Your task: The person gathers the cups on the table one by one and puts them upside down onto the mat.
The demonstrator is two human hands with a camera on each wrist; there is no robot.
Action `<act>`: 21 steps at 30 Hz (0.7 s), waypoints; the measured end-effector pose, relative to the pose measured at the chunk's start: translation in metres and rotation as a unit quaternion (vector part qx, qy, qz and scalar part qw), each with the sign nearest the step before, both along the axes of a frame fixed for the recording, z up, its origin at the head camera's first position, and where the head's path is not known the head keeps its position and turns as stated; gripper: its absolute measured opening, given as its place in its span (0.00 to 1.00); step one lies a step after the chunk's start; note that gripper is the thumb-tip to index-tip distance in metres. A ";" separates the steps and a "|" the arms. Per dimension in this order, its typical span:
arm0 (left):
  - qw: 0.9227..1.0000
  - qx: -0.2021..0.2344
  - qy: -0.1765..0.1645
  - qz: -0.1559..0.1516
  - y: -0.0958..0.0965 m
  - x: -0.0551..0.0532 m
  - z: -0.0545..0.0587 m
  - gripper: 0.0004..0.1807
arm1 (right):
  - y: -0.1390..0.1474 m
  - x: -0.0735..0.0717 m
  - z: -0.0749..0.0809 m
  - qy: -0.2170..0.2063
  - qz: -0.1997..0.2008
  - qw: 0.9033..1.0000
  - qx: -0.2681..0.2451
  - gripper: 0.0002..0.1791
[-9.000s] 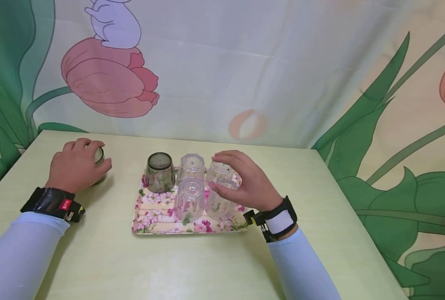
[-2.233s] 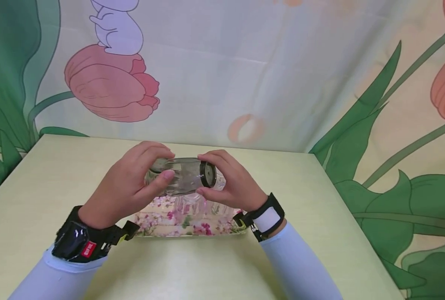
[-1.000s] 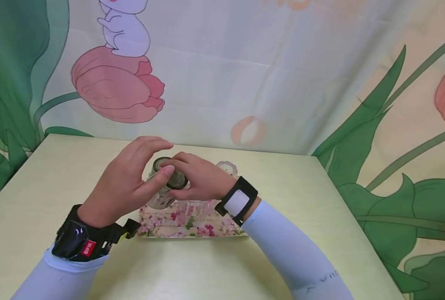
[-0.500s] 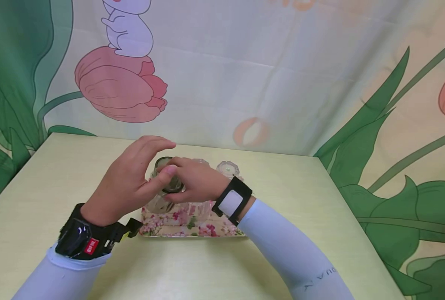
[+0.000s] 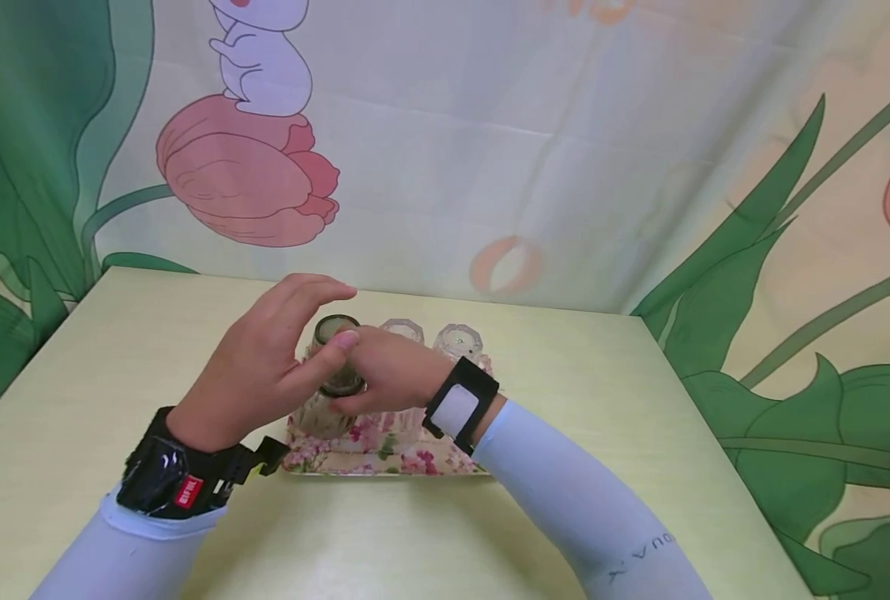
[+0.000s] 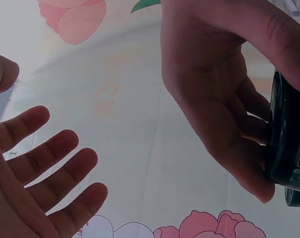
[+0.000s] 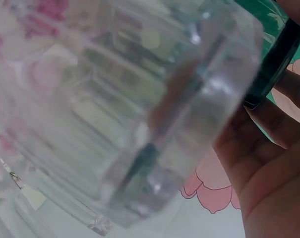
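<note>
My right hand (image 5: 400,371) grips a grey-tinted drinking glass (image 5: 327,418) from above, near its dark base. The glass is upside down over the front left of a floral tray (image 5: 385,473). Whether its rim touches the tray is hard to tell. Behind it stands a second tinted glass (image 5: 336,323), also inverted and partly covered by my hands. My left hand (image 5: 261,367) hovers to the left of both; in the left wrist view its fingers (image 6: 65,171) are spread and hold nothing. Clear faceted glasses (image 5: 460,340) stand inverted on the tray, partly hidden by my right hand.
A pale table (image 5: 580,467) carries the tray near its middle. A cartoon-printed curtain (image 5: 430,167) hangs directly behind the table's back edge. Close to the right wrist camera is a clear glass (image 7: 115,109).
The tinted glass, earlier at the table's left and then held sideways between both hands, is now inverted over the tray's front left. My left hand has let go; my right has lowered it slightly.
</note>
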State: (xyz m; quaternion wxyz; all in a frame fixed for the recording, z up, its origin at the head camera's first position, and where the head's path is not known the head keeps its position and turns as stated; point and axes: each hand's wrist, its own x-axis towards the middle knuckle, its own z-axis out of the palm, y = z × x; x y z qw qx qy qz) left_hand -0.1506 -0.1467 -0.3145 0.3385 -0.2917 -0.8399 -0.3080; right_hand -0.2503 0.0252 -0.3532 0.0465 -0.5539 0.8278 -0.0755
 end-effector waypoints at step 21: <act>1.000 -0.005 -0.016 0.003 -0.002 -0.002 -0.003 0.23 | -0.010 0.002 -0.014 -0.032 0.005 0.999 0.026 0.20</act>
